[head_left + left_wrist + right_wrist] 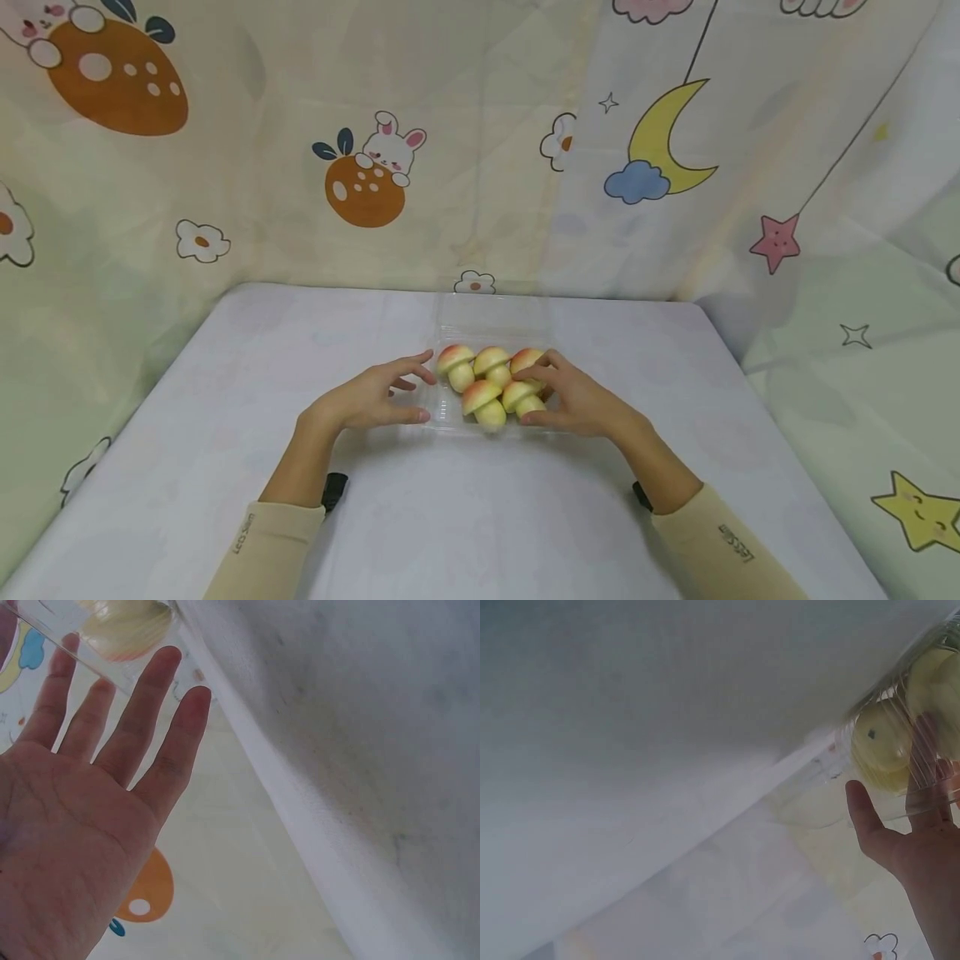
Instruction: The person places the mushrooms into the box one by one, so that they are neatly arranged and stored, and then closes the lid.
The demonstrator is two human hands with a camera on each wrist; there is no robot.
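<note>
Head view: your left hand (371,400) rests open-fingered at the left edge of the clear tray (491,321) mid-table (225,400); your right hand (573,400) cups its right side, touching the mushroom buns (491,379).
Left wrist: fingers (139,712) straight, tips at the tray rim.
Right wrist: fingers (930,795) pressed flat on the tray wall.

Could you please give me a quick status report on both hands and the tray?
Left hand open, fingers straight beside clear plastic tray. Right hand against tray's right side; grip unclear. Five peach-coloured mushroom-shaped buns inside. White table; nothing in the way.
</note>
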